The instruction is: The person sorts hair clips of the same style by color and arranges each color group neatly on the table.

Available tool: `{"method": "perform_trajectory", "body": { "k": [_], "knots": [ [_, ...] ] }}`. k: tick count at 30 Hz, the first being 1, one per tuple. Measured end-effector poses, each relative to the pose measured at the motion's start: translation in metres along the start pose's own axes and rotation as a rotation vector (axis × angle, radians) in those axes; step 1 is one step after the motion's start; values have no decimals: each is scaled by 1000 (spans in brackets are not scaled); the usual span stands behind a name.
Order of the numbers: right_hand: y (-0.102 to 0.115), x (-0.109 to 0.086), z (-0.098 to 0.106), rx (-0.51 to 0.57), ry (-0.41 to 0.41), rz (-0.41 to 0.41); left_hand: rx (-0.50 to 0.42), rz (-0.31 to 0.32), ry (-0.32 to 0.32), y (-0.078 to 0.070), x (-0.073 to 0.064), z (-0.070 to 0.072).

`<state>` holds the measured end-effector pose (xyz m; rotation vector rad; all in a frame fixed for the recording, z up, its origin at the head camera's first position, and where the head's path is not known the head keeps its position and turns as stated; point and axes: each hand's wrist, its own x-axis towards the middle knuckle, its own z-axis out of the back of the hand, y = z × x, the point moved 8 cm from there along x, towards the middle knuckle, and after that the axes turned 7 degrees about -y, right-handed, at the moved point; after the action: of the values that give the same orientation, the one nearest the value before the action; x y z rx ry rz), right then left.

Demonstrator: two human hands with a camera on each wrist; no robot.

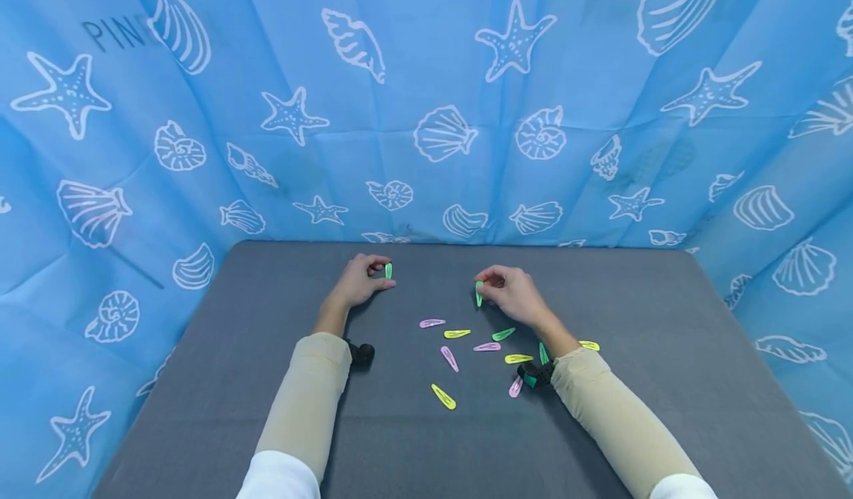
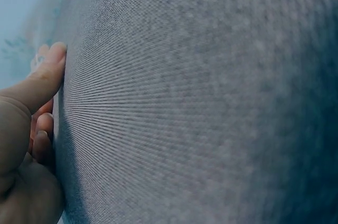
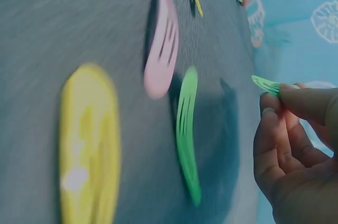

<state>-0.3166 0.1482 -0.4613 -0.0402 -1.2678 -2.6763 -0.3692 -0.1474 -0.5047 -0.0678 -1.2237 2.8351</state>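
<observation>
At the far left part of the grey table, my left hand (image 1: 358, 283) holds a green hair clip (image 1: 389, 271) between thumb and fingertips. That clip is hidden in the left wrist view, where the left hand's thumb (image 2: 45, 78) is at the left edge. Farther right, my right hand (image 1: 512, 292) pinches another green hair clip (image 1: 479, 294) by one end. In the right wrist view this pinched clip points away from the fingertips, apart from the table. Below the right hand lie a loose green clip (image 3: 187, 134), a pink clip (image 3: 162, 44) and a yellow clip (image 3: 90, 145).
Several pink, yellow and green clips lie scattered over the middle of the grey table (image 1: 220, 410), including a yellow clip (image 1: 443, 397) nearest the front. One yellow clip (image 1: 589, 345) lies beyond the right forearm. A blue shell-patterned curtain (image 1: 413, 77) surrounds the back and sides.
</observation>
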Motion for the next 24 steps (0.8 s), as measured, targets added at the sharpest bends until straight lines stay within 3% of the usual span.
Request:
{"method": "perform_trajectory", "body": {
  "k": [8, 16, 24],
  "knots": [
    [14, 32, -34, 51, 17, -45, 2, 5, -7, 1, 0, 0],
    [29, 62, -64, 46, -28, -25, 3, 18, 3, 2, 0, 0],
    [40, 78, -91, 29, -48, -61, 14, 13, -9, 2, 4, -1]
  ]
}}
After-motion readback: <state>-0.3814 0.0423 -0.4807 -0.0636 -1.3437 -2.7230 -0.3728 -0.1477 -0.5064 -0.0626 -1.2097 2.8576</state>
